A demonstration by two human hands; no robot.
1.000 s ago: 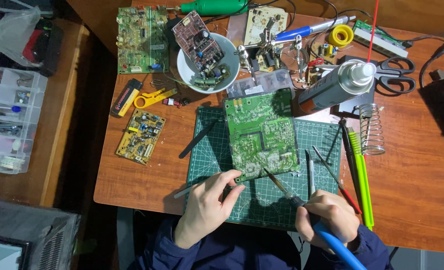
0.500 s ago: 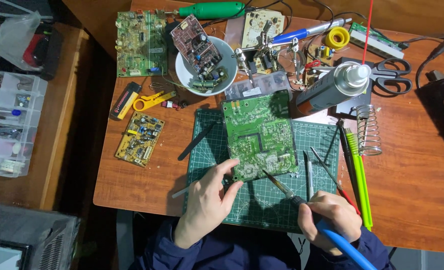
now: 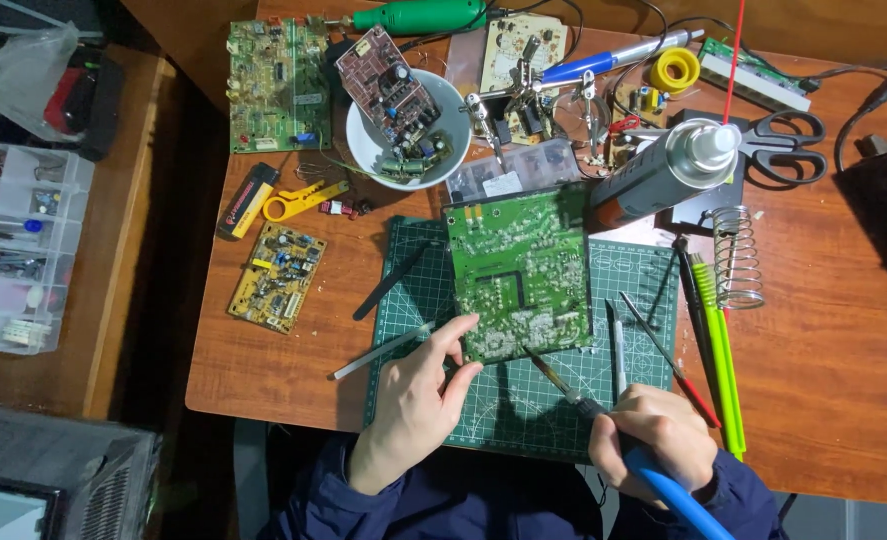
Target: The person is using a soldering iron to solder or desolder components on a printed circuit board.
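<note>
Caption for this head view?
Left hand steadies a green circuit board while right hand touches a soldering iron to it.

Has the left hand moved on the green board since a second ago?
Yes. The left hand has slid slightly right along the cutting mat, fingertips now at the green circuit board lower-left corner.
</note>
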